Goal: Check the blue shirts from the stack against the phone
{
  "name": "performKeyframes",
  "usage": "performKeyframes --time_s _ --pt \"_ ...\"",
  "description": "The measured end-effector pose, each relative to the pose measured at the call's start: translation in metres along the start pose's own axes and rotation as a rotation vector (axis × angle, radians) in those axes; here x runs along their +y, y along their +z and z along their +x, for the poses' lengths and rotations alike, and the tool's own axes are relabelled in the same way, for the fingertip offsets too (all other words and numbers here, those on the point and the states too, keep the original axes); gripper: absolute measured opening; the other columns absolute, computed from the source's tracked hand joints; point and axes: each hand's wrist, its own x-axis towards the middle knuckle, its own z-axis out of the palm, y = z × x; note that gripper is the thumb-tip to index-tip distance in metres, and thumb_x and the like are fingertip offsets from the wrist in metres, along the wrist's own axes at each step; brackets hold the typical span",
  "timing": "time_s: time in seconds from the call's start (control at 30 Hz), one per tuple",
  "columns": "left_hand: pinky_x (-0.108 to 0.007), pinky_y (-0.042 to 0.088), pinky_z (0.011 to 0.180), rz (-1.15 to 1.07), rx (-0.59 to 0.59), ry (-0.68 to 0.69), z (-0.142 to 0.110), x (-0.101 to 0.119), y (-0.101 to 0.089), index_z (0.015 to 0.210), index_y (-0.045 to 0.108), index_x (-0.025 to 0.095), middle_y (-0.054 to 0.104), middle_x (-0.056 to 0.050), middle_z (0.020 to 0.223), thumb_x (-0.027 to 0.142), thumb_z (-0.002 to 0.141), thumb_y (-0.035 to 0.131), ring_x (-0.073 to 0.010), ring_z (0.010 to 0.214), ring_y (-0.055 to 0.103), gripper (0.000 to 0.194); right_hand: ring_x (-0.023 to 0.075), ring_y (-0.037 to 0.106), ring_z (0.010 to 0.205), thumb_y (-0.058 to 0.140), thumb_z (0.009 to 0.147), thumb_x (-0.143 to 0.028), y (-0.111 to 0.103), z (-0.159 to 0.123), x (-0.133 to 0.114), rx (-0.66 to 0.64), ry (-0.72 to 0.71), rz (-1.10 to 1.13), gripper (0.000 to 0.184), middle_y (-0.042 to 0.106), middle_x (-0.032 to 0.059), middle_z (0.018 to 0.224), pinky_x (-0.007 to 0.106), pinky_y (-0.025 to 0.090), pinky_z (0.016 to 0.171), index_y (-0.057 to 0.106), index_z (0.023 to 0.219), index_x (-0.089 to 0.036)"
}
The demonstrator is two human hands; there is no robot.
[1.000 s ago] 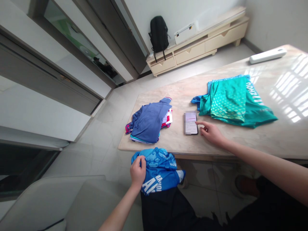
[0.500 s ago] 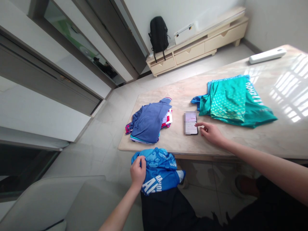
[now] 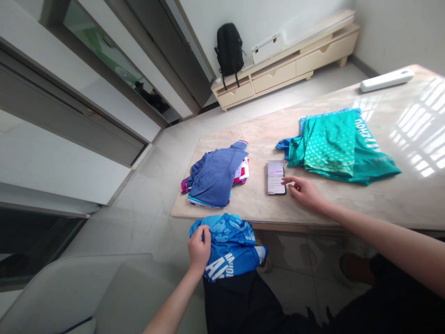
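Note:
My left hand [image 3: 199,247] is closed on the edge of a bunched blue shirt [image 3: 229,250] with white lettering, which lies over my lap beside the table's near edge. A smartphone [image 3: 276,178] with a lit screen lies flat on the table. My right hand [image 3: 303,191] is at its right side, index finger stretched onto the screen and the other fingers loosely curled, holding nothing. Left of the phone is a stack of folded clothes with a slate-blue shirt [image 3: 217,174] on top. To the right, a green shirt [image 3: 333,146] lies folded over blue garments.
A long white object [image 3: 387,80] rests at the far side of the marble-patterned table [image 3: 257,134]. Beyond stands a low cream cabinet [image 3: 278,74] with a black backpack [image 3: 229,50] on it. A pale chair [image 3: 121,287] is at my left.
The lines on the phone's screen have shifted a little. Both hands and all the clothes stay where they were.

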Motion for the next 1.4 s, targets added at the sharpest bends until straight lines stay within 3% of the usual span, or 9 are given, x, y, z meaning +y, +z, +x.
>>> performKeyframes --time_s 0.77,0.97,1.17,1.4 --pt "-0.032 0.055 0.077 -0.008 -0.009 -0.022 0.0005 0.0027 -0.0011 0.09 0.07 0.023 0.078 -0.005 0.085 0.045 0.104 0.043 -0.0225 0.079 0.074 0.037 0.0181 0.069 0.072 0.054 0.089 -0.02 -0.0007 0.0 -0.0003 -0.002 -0.005 -0.008 0.034 0.079 0.0072 0.116 0.033 0.054 0.07 0.074 0.116 -0.023" --pt "-0.032 0.055 0.077 -0.005 -0.011 -0.021 0.0002 0.0017 -0.0008 0.09 0.07 0.023 0.078 -0.005 0.085 0.045 0.104 0.043 -0.0227 0.079 0.074 0.037 0.0187 0.066 0.065 0.054 0.089 -0.023 -0.0006 0.0003 0.0002 -0.004 0.012 -0.033 0.04 0.08 0.0064 0.093 0.032 0.051 0.065 0.074 0.124 -0.022" --pt "-0.032 0.055 0.077 -0.007 -0.009 -0.019 0.0 0.0014 -0.0007 0.09 0.07 0.023 0.078 -0.005 0.085 0.044 0.104 0.044 -0.0227 0.08 0.074 0.037 0.0179 0.07 0.07 0.052 0.088 -0.019 0.0008 0.0011 0.0018 -0.005 0.012 -0.021 0.035 0.08 0.0073 0.113 0.032 0.054 0.07 0.075 0.115 -0.023" --pt "-0.032 0.055 0.077 -0.007 -0.004 -0.021 -0.0002 0.0013 -0.0004 0.09 0.07 0.023 0.078 -0.005 0.085 0.044 0.104 0.044 -0.0229 0.08 0.074 0.036 0.0188 0.069 0.069 0.053 0.088 -0.02 0.0006 0.001 0.0033 0.004 0.015 -0.045 0.037 0.08 0.0056 0.099 0.032 0.052 0.068 0.075 0.118 -0.023"
